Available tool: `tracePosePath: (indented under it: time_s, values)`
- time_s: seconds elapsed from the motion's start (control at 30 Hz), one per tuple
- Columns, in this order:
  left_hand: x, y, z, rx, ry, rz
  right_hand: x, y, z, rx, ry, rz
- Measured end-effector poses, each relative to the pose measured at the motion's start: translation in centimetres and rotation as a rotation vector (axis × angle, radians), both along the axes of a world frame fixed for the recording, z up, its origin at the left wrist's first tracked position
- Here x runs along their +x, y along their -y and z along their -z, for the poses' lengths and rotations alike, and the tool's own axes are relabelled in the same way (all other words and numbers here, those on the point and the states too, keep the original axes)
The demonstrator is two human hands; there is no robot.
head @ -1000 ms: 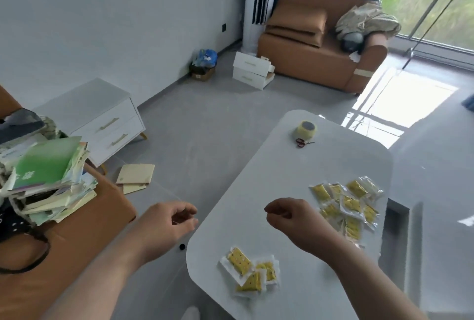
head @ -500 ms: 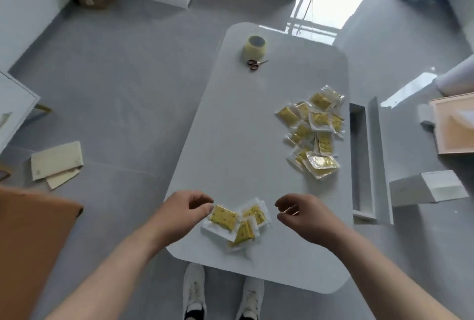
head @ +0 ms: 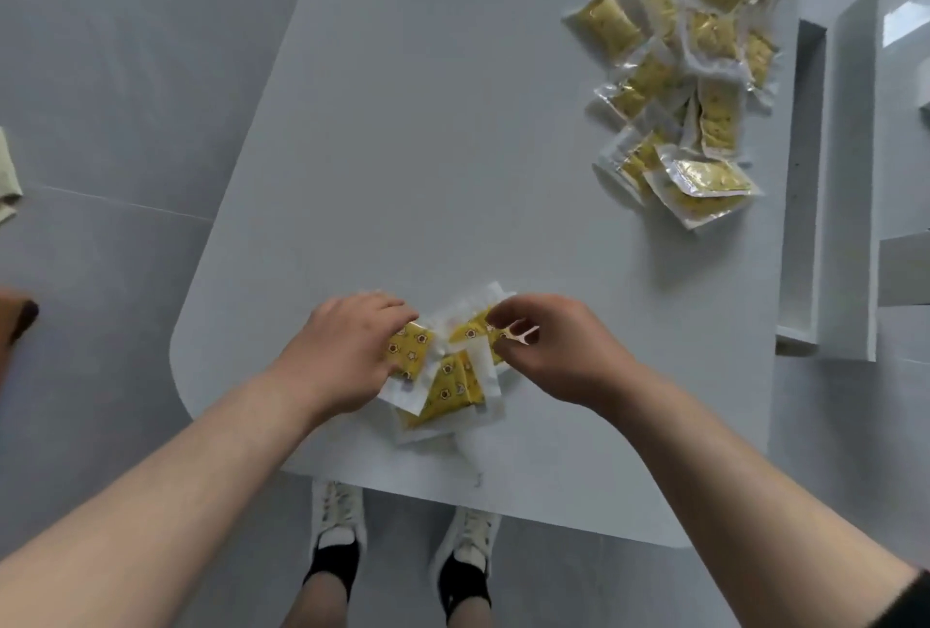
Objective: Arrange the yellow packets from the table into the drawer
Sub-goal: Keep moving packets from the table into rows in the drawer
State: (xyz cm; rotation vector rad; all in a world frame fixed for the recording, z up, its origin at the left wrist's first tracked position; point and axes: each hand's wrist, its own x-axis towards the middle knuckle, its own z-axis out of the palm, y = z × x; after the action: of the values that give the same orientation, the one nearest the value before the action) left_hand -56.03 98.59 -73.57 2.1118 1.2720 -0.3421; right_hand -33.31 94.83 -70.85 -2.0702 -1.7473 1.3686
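Left hand [head: 347,355] flat over a yellow packet [head: 408,349] near the front edge of the white surface [head: 428,149], fingers spread, grip not closed around it. Right hand [head: 558,350] pinching the corner of a neighbouring packet [head: 473,330], grip nearly closed. Third packet [head: 448,388] lying between both. Larger pile of packets [head: 674,78] farther off, beside the open drawer [head: 805,164] at right.

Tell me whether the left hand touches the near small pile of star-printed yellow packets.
Touching. The head view shows the left hand pressed flat on the leftmost packet of the near pile of star-printed yellow packets.
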Motion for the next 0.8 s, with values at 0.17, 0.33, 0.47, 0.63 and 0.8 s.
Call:
tracePosePath:
  time_s: [0.17,0.33,0.47,0.63,0.8]
  values:
    - [-0.2,0.5,3.4,0.187,-0.086,0.142,0.7,-0.1,2.0,-0.013,-0.014,-0.039]
    - [0.5,-0.2,3.5,0.249,-0.165,0.159,0.9,-0.9,2.9,-0.001,0.010,-0.126]
    - [0.7,-0.6,2.7,0.226,-0.242,0.170,1.2,-1.6,3.2,0.026,0.026,-0.165]
    - [-0.1,0.8,1.7,-0.039,-0.135,-0.004,1.2,-2.2,3.6,0.065,0.082,-0.234]
    - [1.9,4.1,1.7,-0.200,0.001,-0.052,0.9,-2.6,4.0,0.061,0.142,-0.359]
